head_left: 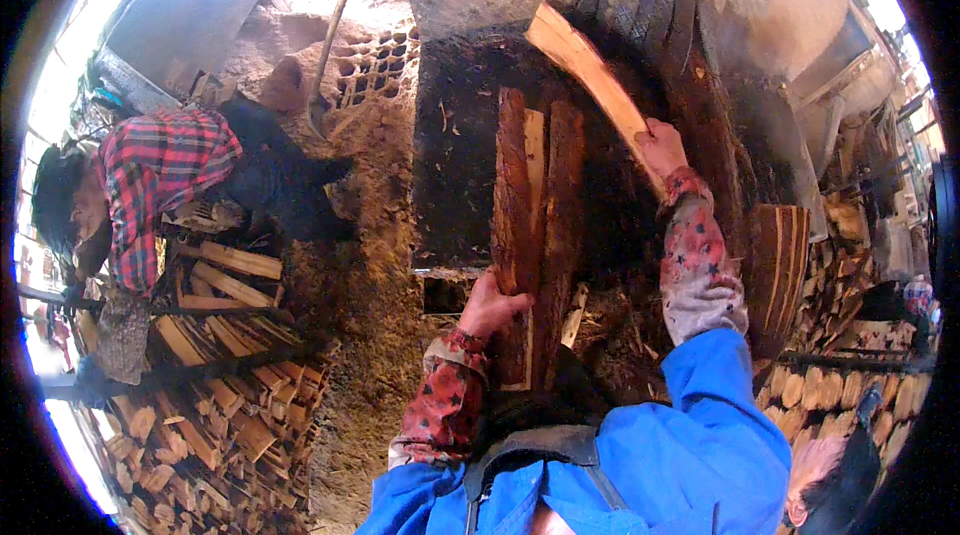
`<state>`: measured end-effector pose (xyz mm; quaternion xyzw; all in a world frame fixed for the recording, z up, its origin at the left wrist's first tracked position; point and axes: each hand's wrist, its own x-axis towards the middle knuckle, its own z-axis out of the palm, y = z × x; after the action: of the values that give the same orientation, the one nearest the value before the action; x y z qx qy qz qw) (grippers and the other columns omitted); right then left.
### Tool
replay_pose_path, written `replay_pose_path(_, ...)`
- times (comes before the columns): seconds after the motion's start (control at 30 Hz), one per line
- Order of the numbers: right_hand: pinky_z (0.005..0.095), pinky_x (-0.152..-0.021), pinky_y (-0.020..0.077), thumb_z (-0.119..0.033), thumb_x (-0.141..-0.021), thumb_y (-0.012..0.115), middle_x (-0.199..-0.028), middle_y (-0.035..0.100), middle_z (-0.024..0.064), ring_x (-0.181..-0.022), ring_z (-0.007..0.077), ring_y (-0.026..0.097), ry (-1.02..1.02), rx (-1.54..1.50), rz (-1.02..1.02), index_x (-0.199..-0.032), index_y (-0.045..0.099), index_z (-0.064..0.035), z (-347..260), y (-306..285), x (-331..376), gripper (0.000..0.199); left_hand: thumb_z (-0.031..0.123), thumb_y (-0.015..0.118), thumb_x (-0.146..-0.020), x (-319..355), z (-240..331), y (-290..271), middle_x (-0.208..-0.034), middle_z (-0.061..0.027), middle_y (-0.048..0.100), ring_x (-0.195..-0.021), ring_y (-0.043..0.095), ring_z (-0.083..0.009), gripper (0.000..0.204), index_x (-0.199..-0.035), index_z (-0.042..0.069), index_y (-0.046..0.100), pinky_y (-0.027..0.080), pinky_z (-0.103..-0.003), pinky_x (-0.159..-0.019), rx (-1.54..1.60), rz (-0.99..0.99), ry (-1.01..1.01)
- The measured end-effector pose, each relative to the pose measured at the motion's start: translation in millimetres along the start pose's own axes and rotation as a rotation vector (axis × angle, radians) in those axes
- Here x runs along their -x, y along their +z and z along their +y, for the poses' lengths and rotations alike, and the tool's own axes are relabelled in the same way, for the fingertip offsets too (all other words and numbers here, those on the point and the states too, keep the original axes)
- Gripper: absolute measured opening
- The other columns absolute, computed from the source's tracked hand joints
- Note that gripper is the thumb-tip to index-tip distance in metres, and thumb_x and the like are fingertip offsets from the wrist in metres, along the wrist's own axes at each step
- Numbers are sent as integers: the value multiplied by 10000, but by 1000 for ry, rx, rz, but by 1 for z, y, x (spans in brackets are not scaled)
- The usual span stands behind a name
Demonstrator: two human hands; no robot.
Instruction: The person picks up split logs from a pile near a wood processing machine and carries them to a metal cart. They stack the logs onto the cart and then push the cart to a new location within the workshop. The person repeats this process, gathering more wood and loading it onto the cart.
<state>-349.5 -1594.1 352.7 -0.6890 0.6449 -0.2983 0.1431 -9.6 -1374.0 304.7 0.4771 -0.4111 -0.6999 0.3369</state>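
My right hand (661,148), reached out ahead, is closed round the near end of a long, pale, slightly curved split piece of firewood (590,65). That piece slants up and to the left over a dark opening. My left hand (490,305) grips the left edge of a long bark-covered slab (511,190), its thumb lying across the bark. Right beside this slab are a narrow strip of pale wood (535,150) and another dark bark-covered slab (563,195). Their near ends come close to my body. The undersides of the slabs are hidden.
At the left a person in a checked shirt (165,160) bends over stacked split firewood (230,425). A long-handled shovel (338,25) leans near perforated bricks (375,65). More wood is stacked at the right (825,390), where another person's head (845,475) shows.
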Motion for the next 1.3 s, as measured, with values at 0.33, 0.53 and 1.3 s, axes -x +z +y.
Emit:
replay_pose_path(0.33, 309, -738, 501, -144, -892, 606, -972, 662, 92, -839, 118, 588, 352, -916, -128, -1108, 570, 12, -133, 29, 194, 269, 122, 684, -842, 11, 16, 8, -1084, -71, 667, -954, 610, -155, 372, -1166, -31, 586, 488, -319, -861, -3, 92, -4)
replay_pose_path(0.53, 407, -881, 473, -210, -865, 653, -1032, 611, 219, -962, 381, 591, 79, -162, -19, -1242, 516, 28, -127, 49, 250, 467, 259, 654, -900, 13, 24, 13, -1052, -54, 666, -925, 589, -135, 376, -1142, -27, 612, 481, -304, -821, 14, 104, -48)
replay_pose_path(1.3, 444, -1054, 365, -195, -774, 733, -1320, 448, 246, -1249, 419, 411, -22, 384, 156, -1288, 472, 43, -88, 0, 201, 624, 118, 640, -840, 6, 28, -3, -966, -58, 666, -834, 599, -128, 307, -1105, -27, 593, 497, -298, -732, -233, 46, 21)
